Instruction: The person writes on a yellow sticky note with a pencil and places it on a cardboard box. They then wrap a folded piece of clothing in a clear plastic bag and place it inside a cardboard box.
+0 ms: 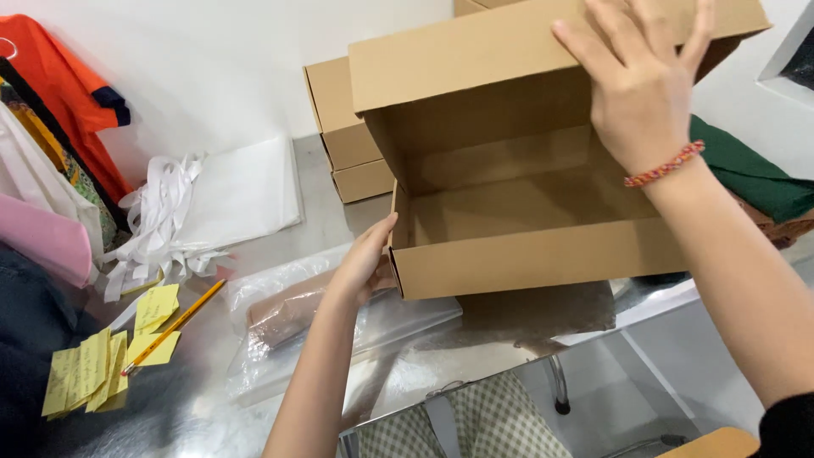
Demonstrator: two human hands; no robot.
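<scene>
An open, empty brown cardboard box (526,246) is held up over the metal table (339,212), its lid raised. My left hand (366,263) grips the box's lower left corner. My right hand (640,80), with a beaded bracelet on the wrist, presses flat against the raised lid, fingers spread. Under the left hand lies a clear plastic bag (339,326) with a brownish folded item inside.
Two closed cardboard boxes (343,136) are stacked at the back. White plastic bags and strips (195,203) lie left, with yellow sticky notes (93,365) and a pencil (174,326). Green cloth (755,174) sits right; orange clothing (59,93) hangs at left.
</scene>
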